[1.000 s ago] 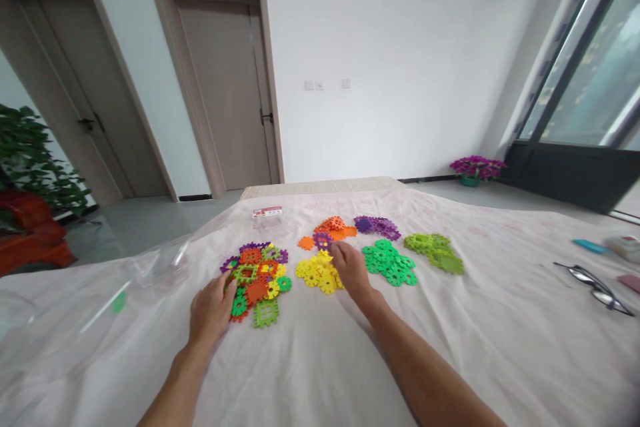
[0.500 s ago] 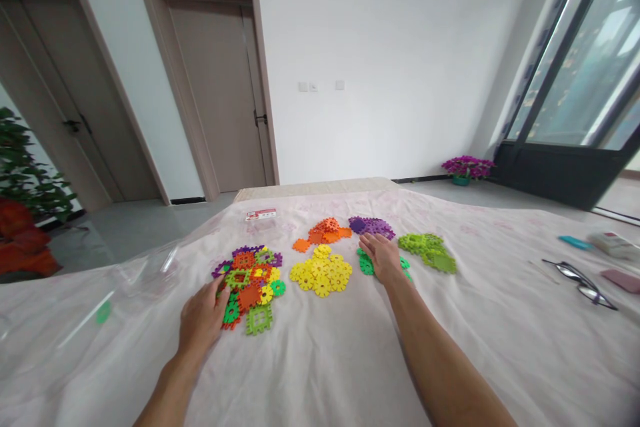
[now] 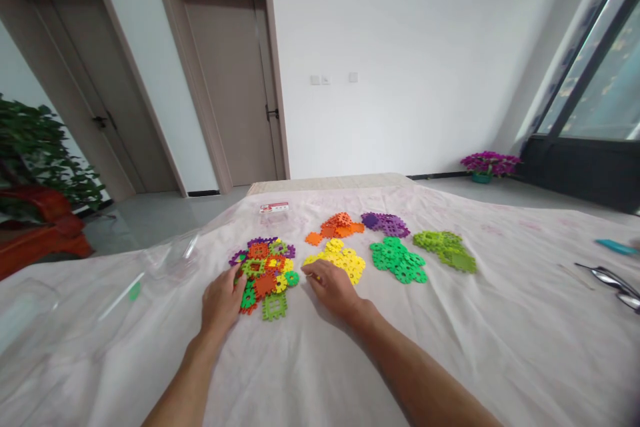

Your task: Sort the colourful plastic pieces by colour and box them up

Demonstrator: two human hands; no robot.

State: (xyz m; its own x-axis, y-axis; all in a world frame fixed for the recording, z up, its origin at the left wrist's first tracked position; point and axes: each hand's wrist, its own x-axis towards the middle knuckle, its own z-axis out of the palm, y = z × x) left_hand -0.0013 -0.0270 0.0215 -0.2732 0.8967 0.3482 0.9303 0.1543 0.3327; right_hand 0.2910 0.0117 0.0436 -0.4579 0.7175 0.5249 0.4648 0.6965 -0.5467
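My left hand (image 3: pixel 223 299) rests against the left edge of a pile of mixed-colour plastic building pieces (image 3: pixel 265 285), thumb apart from the fingers. Square toothed pieces and round notched discs overlap in this pile, in orange, purple, yellow and two greens. My right hand (image 3: pixel 331 285) is over the front left of a pile of yellow notched discs (image 3: pixel 350 263), covering some of them. Its fingers point left toward the mixed pile, loosely bent, and I see no piece in them. Right of that hand lies a pile of green notched discs (image 3: pixel 399 260), now uncovered.
Behind are piles of orange pieces (image 3: pixel 337 225) and purple pieces (image 3: pixel 390 223); lime green pieces (image 3: pixel 447 250) lie farther right. Clear plastic packaging (image 3: pixel 170 259) and a labelled clear packet (image 3: pixel 274 210) are on the left. Glasses (image 3: pixel 613 280) and a blue object (image 3: pixel 615 246) lie at far right.
My right hand has moved left from the green discs to the front of the yellow pile. My left hand stays at the mixed pile. The view has turned slightly left.
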